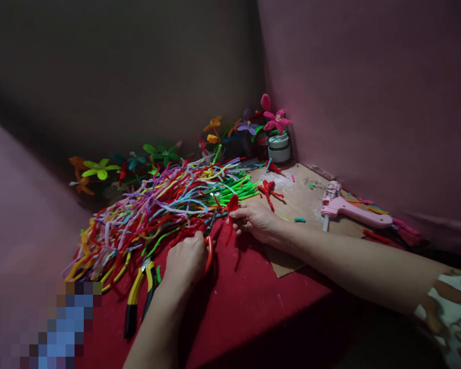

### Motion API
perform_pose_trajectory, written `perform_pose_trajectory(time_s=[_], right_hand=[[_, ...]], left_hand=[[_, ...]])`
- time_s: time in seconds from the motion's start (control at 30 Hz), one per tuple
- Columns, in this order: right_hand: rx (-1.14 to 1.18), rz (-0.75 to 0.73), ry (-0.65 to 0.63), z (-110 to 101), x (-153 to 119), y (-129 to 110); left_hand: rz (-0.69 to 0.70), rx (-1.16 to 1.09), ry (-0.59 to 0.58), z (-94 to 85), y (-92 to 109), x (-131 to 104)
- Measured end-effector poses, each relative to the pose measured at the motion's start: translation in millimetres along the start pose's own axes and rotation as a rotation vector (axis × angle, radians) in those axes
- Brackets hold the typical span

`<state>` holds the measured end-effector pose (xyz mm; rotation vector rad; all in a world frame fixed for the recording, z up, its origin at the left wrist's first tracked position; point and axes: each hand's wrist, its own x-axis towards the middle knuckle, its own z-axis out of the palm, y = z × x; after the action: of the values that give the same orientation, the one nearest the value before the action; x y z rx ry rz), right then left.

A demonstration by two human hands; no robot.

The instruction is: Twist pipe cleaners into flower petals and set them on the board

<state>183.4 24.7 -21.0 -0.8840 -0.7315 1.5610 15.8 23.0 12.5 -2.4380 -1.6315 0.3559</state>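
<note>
"So, what are the right hand's (253, 219) fingers (236, 214) doing?"

"Pinching. Thumb and fingertips meet on a red looped piece (234, 201) of fuzzy stem; its rounded loop rises above them and a thin tail hangs below."

"And the arm behind that hand?"

"It reaches in from the right, almost straight, the forearm sloping down toward the patterned sleeve (451, 307)."

"How about the left hand (186, 256)?"

"Its back faces up, the fingers curled around the scissors (209, 252) by their red-orange handles. That forearm rises from the bottom edge. The blades point up and away, just left of the red looped piece; I can't tell how far apart they are."

"What lies nearest?"

"A tangled heap of coloured stems (146, 205) beyond the left hand, with a bundle of green stems (232, 192) at its right end. Pliers (135, 292) with yellow-and-black grips lie left of the left wrist, on the red tabletop (249, 307)."

"Farther out?"

"A red petalled piece (268, 189) sits just beyond the right hand. A pink glue gun (357, 211) rests on the cardboard (288, 264), and a pink flower (277, 122) stands in a pale pot (279, 149) by the wall."
</note>
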Motion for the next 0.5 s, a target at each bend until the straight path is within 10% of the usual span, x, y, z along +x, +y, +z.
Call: perform_pose_trajectory(time_s=[0.23,0.37,0.5], right_hand=[[-0.173,-0.18,-0.089,5.0,-6.5,1.2],[-0.276,-0.172,-0.135,9.0,-14.6,1.6],[-0.376,-0.158,-0.219,12.1,-21.3,3.7]], left_hand=[[0.11,-0.291,0.02,-1.4,-18.4,2.0],[0.064,-0.945,0.271,-4.4,-11.1,2.4],[0.053,-1.454,0.212,-6.7,6.3,0.7]])
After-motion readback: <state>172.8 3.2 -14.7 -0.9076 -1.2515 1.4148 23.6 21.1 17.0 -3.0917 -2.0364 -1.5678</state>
